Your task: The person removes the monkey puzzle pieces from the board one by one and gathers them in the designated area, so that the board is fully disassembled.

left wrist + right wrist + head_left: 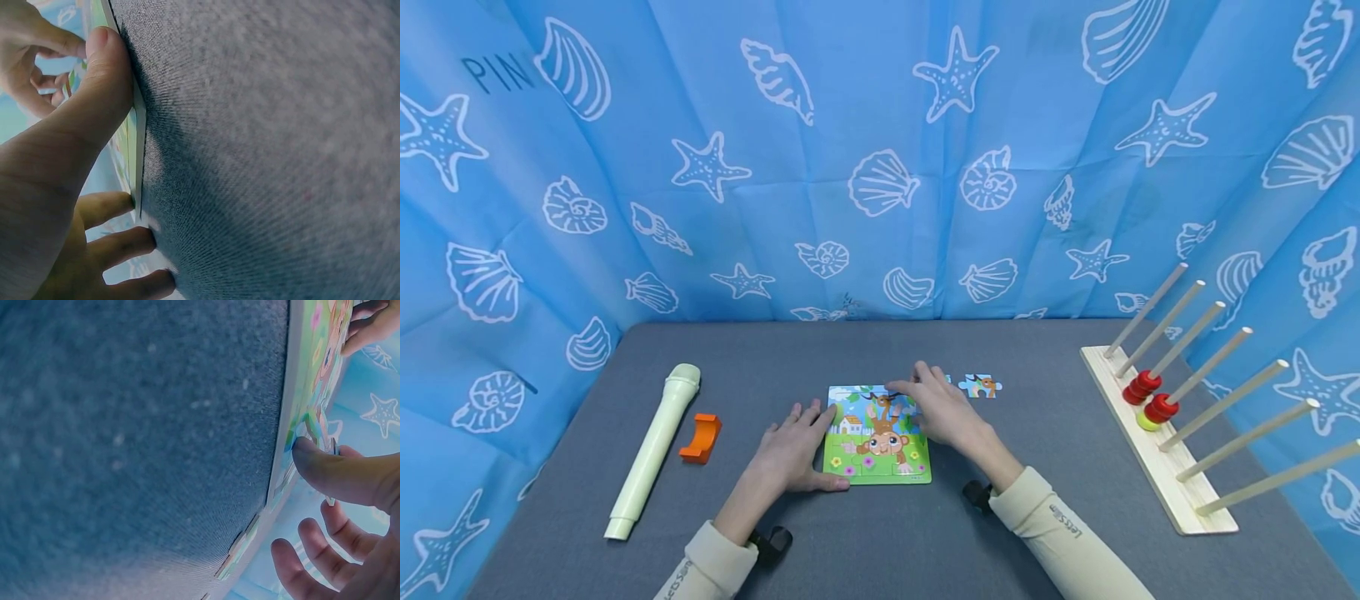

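A jigsaw puzzle board [887, 480] with a cartoon monkey picture lies flat on the table, most of its picture laid. My left hand [790, 450] rests at its left side. The thumb touches the lower left corner and the outstretched fingers lie along the left edge. Over the upper right part of the board is my right hand [951, 408], pinching a small puzzle piece [331, 501] between thumb and forefinger. In the right wrist view the thumb hides much of that piece. A loose puzzle piece [981, 386] lies beyond the right hand, and another peeks out beside the fingers.
On the left lie a pale green toy microphone [651, 458] and an orange curved block [702, 438]. A wooden peg rack [1157, 442] with upright rods and several red and yellow-green beads stands at the right. Behind the grey table [880, 550] hangs a blue seashell curtain [880, 233].
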Demonstrator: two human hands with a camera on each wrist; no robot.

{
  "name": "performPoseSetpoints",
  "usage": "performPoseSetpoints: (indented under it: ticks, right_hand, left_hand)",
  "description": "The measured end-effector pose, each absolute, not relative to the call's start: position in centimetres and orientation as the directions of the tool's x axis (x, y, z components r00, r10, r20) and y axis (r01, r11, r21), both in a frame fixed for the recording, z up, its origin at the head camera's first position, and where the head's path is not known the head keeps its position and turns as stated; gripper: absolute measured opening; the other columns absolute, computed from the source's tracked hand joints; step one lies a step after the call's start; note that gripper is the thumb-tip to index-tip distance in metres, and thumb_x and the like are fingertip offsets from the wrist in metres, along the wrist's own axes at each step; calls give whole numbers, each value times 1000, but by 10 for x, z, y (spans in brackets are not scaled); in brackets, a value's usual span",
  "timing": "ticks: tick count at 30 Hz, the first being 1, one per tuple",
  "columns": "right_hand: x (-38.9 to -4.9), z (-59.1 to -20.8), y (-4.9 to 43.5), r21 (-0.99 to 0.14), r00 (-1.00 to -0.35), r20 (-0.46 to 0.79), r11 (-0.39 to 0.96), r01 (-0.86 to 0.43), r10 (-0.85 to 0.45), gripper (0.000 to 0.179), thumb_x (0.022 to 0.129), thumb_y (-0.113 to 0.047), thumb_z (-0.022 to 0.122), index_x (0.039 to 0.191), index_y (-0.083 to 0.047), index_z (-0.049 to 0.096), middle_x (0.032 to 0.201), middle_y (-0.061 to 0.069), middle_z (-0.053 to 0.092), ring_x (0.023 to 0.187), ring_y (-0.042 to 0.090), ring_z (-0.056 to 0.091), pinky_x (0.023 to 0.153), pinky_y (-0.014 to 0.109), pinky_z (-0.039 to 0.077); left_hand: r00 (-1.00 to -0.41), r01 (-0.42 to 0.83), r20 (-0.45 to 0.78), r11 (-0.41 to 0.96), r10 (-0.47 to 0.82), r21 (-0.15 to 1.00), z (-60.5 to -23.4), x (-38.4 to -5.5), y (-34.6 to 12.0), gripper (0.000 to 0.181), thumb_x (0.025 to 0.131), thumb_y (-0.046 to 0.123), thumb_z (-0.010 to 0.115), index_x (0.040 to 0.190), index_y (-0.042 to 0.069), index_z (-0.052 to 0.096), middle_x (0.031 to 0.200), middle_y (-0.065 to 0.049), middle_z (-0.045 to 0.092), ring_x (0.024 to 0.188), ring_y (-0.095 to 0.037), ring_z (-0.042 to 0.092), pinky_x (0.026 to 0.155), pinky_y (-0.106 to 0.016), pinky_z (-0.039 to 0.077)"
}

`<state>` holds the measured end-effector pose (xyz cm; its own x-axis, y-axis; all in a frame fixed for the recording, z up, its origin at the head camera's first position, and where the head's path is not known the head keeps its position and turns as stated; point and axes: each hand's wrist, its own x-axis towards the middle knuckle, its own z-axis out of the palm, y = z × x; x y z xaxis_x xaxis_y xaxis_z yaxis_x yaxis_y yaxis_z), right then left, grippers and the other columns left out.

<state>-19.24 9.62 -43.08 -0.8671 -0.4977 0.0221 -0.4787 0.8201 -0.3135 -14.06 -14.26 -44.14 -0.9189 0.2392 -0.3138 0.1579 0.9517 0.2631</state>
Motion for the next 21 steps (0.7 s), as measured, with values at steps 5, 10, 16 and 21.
performPoseSetpoints:
  ticks: [5,10,16,21]
  right_hand:
    - [-192,-431,99,-329,-865,22,813,-480,-502,52,89,1,75,136,-18,67,109,8,52,89,20,39,65,29,38]
    - [-195,-426,105,-351,-871,9,814,-462,-491,49,91,-5,75,137,-19,66,111,9,53,91,21,41,67,32,39]
    - [-201,-418,118,-327,-870,19,819,-471,-492,51,90,-4,76,137,-18,65,109,10,54,89,23,43,65,31,39]
    - [-207,-413,134,-284,-882,15,844,-455,-471,54,89,-3,77,139,-19,64,111,12,57,92,25,48,61,31,41]
  left_hand:
    - [-918,154,-319,954,234,258,-440,-140,-142,112,74,63,84,160,13,34,166,-20,32,153,-47,30,113,-72,34]
    - [-919,155,-316,953,236,260,-439,-139,-142,112,74,63,85,160,13,34,166,-21,32,153,-48,30,113,-73,34]
    - [-920,162,-307,949,245,270,-441,-139,-143,111,74,62,85,160,13,35,166,-21,32,153,-48,31,113,-73,34]
    - [-920,164,-307,949,246,268,-441,-139,-143,112,74,62,85,160,13,34,166,-21,31,153,-48,30,113,-73,35]
